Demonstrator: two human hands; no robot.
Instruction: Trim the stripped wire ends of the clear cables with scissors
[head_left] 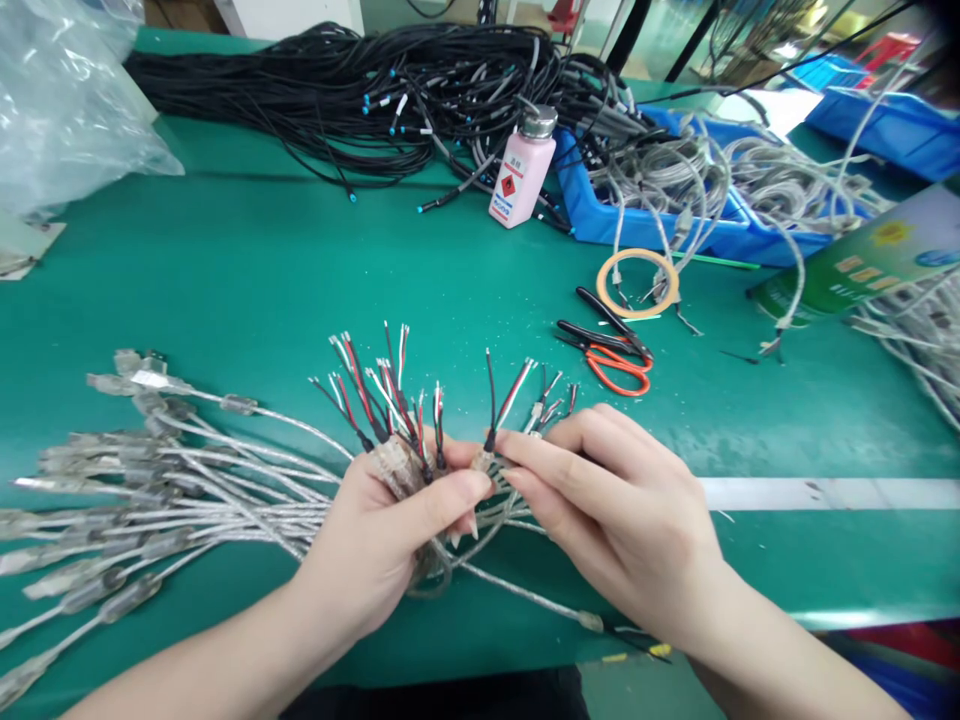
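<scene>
My left hand (pixel 405 520) is closed around a bunch of clear-sheathed cables (pixel 397 465), their stripped ends fanning upward in red, white and black wires. Between its thumb and fingers stands one more cable end (pixel 486 457), tilted slightly. My right hand (pixel 615 500) pinches at that same end with thumb and forefinger. Further wire tips (pixel 551 405) show behind the right fingers; whether the hand holds them I cannot tell. The cables' far ends, with clear USB-like plugs (pixel 142 490), spread over the table at the left. One loose cable (pixel 525 590) runs beneath my hands toward the front edge.
Beyond my hands lie orange-handled scissors (pixel 619 368), black-handled pliers (pixel 611 325) and a tape roll (pixel 637 284). A pink bottle (pixel 523 170) stands by blue bins (pixel 600 222) of clear cables. Black cables (pixel 315 95) pile at the back; a green can (pixel 862 260) leans right.
</scene>
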